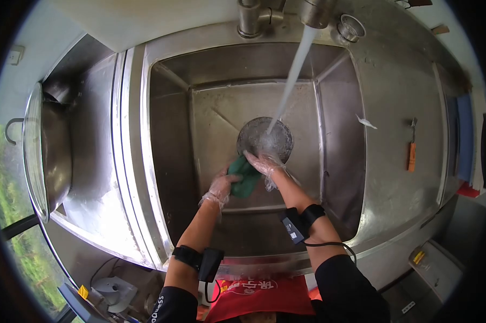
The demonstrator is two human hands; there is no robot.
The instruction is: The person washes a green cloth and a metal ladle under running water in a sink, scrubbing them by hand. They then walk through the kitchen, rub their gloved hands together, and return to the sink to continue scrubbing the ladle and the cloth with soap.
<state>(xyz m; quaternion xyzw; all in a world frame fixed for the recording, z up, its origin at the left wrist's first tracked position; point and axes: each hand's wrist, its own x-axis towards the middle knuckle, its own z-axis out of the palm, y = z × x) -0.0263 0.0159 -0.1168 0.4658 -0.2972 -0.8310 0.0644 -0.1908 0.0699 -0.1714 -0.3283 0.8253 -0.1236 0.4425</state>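
Observation:
A wadded green cloth (244, 178) is held over the sink floor, near the round drain (249, 134). My left hand (220, 186), in a clear plastic glove, grips the cloth from its left side. My right hand (264, 163), gloved the same way, holds the cloth's upper right edge, its fingers partly hidden by splashing water. Water pours from the faucet (314, 13) in a stream (294, 70) onto the drain, just beyond my right hand.
Steel walls of the sink (340, 134) surround both hands. On the right counter lie an orange-handled tool (411, 156) and a white scrap (366, 123). A small metal cup (351, 28) stands behind the sink. At far left is a large pot (57, 156) with a glass lid (34, 156).

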